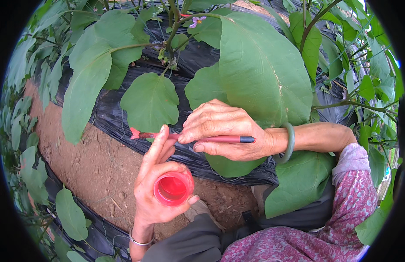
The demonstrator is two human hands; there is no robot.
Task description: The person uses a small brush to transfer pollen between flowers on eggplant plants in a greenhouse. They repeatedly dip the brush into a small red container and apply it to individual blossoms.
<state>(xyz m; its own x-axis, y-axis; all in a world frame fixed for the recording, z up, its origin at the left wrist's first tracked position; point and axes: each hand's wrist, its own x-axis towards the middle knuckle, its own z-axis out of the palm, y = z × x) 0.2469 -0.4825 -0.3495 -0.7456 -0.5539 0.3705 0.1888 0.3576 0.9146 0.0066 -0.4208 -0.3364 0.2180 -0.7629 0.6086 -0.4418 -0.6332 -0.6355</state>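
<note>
My left hand (pixel 153 193) grips a small red-tinted open jar (pixel 173 189) with red liquid inside, its mouth facing up. The index finger of that hand reaches up and touches the shaft of a thin paintbrush (pixel 219 139). My right hand (pixel 219 127) holds the brush nearly level by its reddish handle, which ends in a dark tip on the right. Red-coated bristles (pixel 134 133) point left, above the jar and away from its rim. Behind the hands stands an eggplant plant with broad green leaves (pixel 264 65) and a purple flower (pixel 197 21).
Black plastic mulch film (pixel 107 109) covers the bed under the plant. Bare soil (pixel 78 163) forms a path at the left. More leafy plants (pixel 363 85) crowd the right side. Thin twine runs among the stems. My shoes (pixel 202 211) rest on the soil below my hands.
</note>
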